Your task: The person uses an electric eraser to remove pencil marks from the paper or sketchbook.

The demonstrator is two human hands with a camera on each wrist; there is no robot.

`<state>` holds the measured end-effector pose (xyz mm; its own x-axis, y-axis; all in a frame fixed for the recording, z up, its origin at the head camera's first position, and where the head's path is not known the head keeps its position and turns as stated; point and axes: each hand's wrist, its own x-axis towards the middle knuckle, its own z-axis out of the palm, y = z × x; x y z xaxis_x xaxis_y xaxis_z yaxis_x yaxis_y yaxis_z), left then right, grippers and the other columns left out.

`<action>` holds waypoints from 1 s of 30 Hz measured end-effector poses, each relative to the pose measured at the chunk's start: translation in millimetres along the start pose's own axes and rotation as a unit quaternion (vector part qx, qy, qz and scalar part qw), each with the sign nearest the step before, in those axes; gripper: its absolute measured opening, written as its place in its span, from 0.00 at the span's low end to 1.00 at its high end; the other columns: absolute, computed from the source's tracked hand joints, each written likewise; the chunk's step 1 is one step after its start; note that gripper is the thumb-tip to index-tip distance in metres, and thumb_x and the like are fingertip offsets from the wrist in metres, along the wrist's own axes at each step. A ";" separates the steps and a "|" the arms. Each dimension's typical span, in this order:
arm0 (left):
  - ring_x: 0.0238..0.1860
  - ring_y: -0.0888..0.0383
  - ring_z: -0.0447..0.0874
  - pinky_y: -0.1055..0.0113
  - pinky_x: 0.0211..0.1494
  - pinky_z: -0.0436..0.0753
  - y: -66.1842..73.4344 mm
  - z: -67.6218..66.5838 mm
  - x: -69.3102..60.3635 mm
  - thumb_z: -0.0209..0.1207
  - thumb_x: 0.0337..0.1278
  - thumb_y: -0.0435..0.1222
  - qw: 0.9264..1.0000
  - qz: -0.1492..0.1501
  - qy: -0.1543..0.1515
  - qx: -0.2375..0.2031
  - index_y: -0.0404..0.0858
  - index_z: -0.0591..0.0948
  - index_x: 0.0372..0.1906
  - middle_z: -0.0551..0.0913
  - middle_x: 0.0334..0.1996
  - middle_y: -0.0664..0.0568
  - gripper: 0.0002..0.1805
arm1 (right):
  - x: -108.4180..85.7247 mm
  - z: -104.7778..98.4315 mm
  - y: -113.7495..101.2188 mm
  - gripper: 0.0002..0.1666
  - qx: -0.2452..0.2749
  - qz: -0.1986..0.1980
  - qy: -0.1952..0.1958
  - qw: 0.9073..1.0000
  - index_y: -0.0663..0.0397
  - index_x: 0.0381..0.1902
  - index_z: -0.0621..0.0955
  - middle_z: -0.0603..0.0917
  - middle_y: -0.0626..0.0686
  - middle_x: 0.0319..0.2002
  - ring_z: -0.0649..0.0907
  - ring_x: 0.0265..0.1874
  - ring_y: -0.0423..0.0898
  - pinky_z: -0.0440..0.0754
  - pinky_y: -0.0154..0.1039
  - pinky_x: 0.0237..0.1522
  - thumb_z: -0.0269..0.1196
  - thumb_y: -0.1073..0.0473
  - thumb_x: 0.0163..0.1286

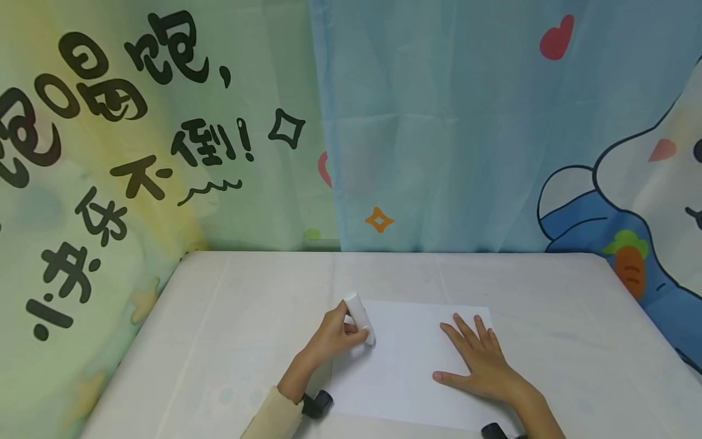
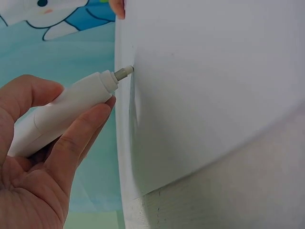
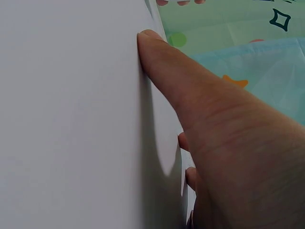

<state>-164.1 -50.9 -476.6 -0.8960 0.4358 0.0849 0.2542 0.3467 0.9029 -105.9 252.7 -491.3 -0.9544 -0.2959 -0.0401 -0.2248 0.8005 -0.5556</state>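
A white electric eraser point(image 1: 360, 320) with a narrow grey collar and pale tip is pinched between the thumb and fingers of my left hand point(image 1: 336, 334). Seen from the left wrist, the eraser point(image 2: 64, 109) slants with its tip at the surface of a white paper sheet point(image 2: 205, 90); whether it touches, I cannot tell. The sheet point(image 1: 408, 360) bears no marks that I can make out. My right hand point(image 1: 482, 366) lies on the sheet's right part, fingers spread. In the right wrist view its thumb point(image 3: 176, 81) rests on the paper.
The sheet lies on a white-covered table point(image 1: 247, 305). Behind the table hangs a printed curtain point(image 1: 439, 152) with lettering on its left part and a cartoon figure on the right. Dark wrist cameras point(image 1: 318, 404) sit on both wrists.
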 end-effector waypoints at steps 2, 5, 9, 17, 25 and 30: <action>0.36 0.56 0.81 0.75 0.36 0.77 0.5 0.0 0.0 0.62 0.56 0.27 1.000 -0.001 0.001 0.002 0.27 0.70 0.49 0.78 0.41 0.42 0.18 | 0.2 0.4 0.7 0.56 -0.001 0.001 0.000 1.000 0.57 0.71 0.64 0.52 0.71 0.73 0.39 0.71 0.75 0.33 0.72 0.65 0.70 0.36 0.52; 0.36 0.57 0.81 0.74 0.36 0.77 0.9 -0.1 0.8 0.62 0.56 0.28 1.000 0.000 0.003 0.003 0.28 0.70 0.49 0.78 0.41 0.42 0.18 | 0.1 0.5 1.2 0.56 0.003 -0.001 0.001 1.000 0.58 0.71 0.63 0.52 0.71 0.73 0.38 0.71 0.75 0.32 0.72 0.65 0.70 0.35 0.52; 0.36 0.57 0.81 0.74 0.37 0.77 0.6 -0.8 2.4 0.62 0.56 0.28 1.000 0.006 0.004 0.003 0.28 0.70 0.49 0.78 0.41 0.42 0.18 | 0.9 -0.1 2.6 0.56 0.011 -0.003 0.000 1.000 0.57 0.71 0.63 0.50 0.70 0.74 0.37 0.71 0.74 0.30 0.70 0.66 0.70 0.36 0.53; 0.36 0.58 0.81 0.74 0.38 0.78 -1.7 -1.0 4.9 0.61 0.56 0.28 1.000 0.014 0.009 0.006 0.29 0.70 0.48 0.78 0.40 0.43 0.16 | 1.2 1.4 2.8 0.56 0.016 0.000 0.000 1.000 0.58 0.71 0.63 0.50 0.71 0.74 0.36 0.72 0.73 0.29 0.70 0.66 0.69 0.35 0.52; 0.36 0.55 0.83 0.72 0.38 0.79 -2.5 1.8 3.0 0.62 0.56 0.28 1.000 0.023 0.010 0.001 0.28 0.70 0.47 0.78 0.40 0.41 0.17 | -2.1 -0.3 1.2 0.56 0.018 0.004 -0.002 1.000 0.58 0.71 0.63 0.50 0.71 0.74 0.36 0.72 0.73 0.28 0.69 0.66 0.70 0.36 0.52; 0.36 0.53 0.84 0.72 0.38 0.80 -1.7 0.8 0.4 0.63 0.56 0.28 1.000 0.015 0.011 -0.003 0.28 0.70 0.47 0.78 0.40 0.41 0.18 | -2.3 -0.8 -2.8 0.56 0.019 0.005 -0.004 1.000 0.58 0.71 0.63 0.50 0.70 0.74 0.36 0.72 0.73 0.29 0.70 0.66 0.70 0.36 0.52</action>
<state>-164.5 -50.6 -478.5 -0.8961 0.4273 0.1203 0.2780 0.3290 0.9025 -103.2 251.5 -489.0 -0.9551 -0.2916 -0.0527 -0.2066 0.7829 -0.5869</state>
